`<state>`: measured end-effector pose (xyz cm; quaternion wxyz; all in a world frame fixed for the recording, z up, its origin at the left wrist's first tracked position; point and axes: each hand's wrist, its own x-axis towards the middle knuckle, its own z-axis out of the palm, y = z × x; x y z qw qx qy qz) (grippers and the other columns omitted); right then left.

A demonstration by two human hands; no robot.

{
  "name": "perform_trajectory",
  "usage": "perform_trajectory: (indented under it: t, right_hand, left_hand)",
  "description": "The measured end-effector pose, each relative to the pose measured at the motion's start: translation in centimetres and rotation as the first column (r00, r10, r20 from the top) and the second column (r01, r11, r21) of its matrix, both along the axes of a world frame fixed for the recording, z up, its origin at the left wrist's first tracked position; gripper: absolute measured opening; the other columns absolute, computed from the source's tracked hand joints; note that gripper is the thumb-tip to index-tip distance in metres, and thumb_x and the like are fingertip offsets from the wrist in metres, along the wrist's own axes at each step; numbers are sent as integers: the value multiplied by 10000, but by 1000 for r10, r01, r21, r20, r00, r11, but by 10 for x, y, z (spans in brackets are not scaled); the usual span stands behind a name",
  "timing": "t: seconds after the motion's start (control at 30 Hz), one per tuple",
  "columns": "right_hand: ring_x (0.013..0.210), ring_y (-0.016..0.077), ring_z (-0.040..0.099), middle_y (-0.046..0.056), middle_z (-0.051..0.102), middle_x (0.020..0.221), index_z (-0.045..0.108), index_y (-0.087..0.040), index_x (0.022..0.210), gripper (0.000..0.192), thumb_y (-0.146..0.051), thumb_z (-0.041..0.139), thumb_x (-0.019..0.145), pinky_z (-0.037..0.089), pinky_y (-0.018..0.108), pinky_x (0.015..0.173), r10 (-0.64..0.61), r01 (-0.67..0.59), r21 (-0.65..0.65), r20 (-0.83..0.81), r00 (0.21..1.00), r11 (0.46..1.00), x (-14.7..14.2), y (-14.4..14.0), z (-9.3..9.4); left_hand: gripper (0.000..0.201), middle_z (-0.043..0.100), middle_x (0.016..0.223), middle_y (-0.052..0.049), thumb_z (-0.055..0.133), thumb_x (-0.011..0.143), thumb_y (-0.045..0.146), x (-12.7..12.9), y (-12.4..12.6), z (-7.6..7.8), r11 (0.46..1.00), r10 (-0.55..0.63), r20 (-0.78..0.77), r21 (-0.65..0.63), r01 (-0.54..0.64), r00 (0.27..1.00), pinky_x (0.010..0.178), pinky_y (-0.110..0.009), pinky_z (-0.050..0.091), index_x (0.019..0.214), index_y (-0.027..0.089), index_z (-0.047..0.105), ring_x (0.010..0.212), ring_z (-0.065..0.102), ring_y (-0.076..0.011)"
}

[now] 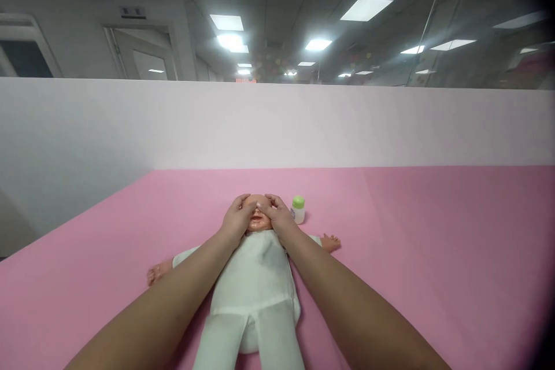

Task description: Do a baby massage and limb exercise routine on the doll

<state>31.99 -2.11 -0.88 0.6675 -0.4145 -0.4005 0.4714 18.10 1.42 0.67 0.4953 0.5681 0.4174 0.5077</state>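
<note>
A baby doll (pixel 254 283) in a white suit lies on its back on the pink surface (pixel 433 254), head away from me and arms spread. My left hand (pixel 236 219) rests on the left side of the doll's head, fingers laid over its forehead. My right hand (pixel 280 217) cups the right side of the head, and its fingers meet the left hand's over the doll's face. Only the doll's mouth and chin show between my hands. Neither hand grips anything.
A small white bottle with a green cap (pixel 298 209) stands just right of the doll's head. A pale partition wall (pixel 277 121) runs along the far edge of the pink surface. The surface's left edge slants toward me.
</note>
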Motion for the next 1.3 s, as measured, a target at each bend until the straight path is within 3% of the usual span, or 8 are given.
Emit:
perform_trajectory:
  t: [0.17,0.4,0.57,0.7,0.97,1.13,1.3]
  right_hand:
    - [1121,268,695,56,714,1249,667,-250,1272,645,-461,870,697,551,384,995,-70,71,-25,40,997,997,-2,10,0]
    - [1031,267,714,27,759,1105,682,-262,1214,585,-427,867,684,576,411,941,24,-20,37,-120,992,999,1,15,-7]
    - [1214,286,663,29,744,1252,750,-278,1137,500,-397,862,665,521,438,1076,73,-57,74,-240,968,996,7,18,-16]
    - [1300,301,618,32,706,1357,773,-307,1148,499,-357,837,655,509,468,1098,75,-59,76,-231,970,995,11,25,-27]
    - [1128,285,695,61,726,1225,685,-260,1242,618,-416,905,686,568,427,993,86,-75,130,-81,993,989,12,17,-24]
    - [952,248,712,29,723,1058,654,-250,1128,608,-421,944,622,592,370,842,37,-33,114,-38,999,993,6,10,-12]
    - [923,251,713,31,739,1019,658,-249,1056,563,-506,921,630,591,373,825,-33,35,67,-25,999,997,4,10,-8]
  left_hand:
    - [490,781,1094,-93,779,805,455,2,9,-7,998,40,18,46,-41,999,895,-368,581,1226,215,706,969,743,-249]
    - [419,771,1164,-93,726,815,340,8,10,-8,994,101,95,19,-103,990,984,-387,555,1211,202,739,1079,716,-267]
    - [422,753,1279,-109,695,817,269,8,6,-11,994,112,232,-45,-104,966,1066,-389,524,1227,177,745,1177,698,-271]
    - [432,705,1384,-141,647,852,256,2,2,-14,995,98,314,-50,-86,944,1078,-390,527,1263,158,735,1244,681,-273]
    - [555,757,1216,-154,854,773,449,-2,1,-14,997,-35,359,-48,56,933,967,-414,579,1234,181,702,1089,732,-292]
    - [598,753,1113,-130,913,689,451,-2,6,-15,998,-46,285,-25,55,957,886,-404,588,1171,182,683,988,743,-282]
    - [585,763,1071,-109,899,687,447,0,10,-14,996,-39,302,-65,61,952,871,-383,584,1169,186,693,953,744,-263]
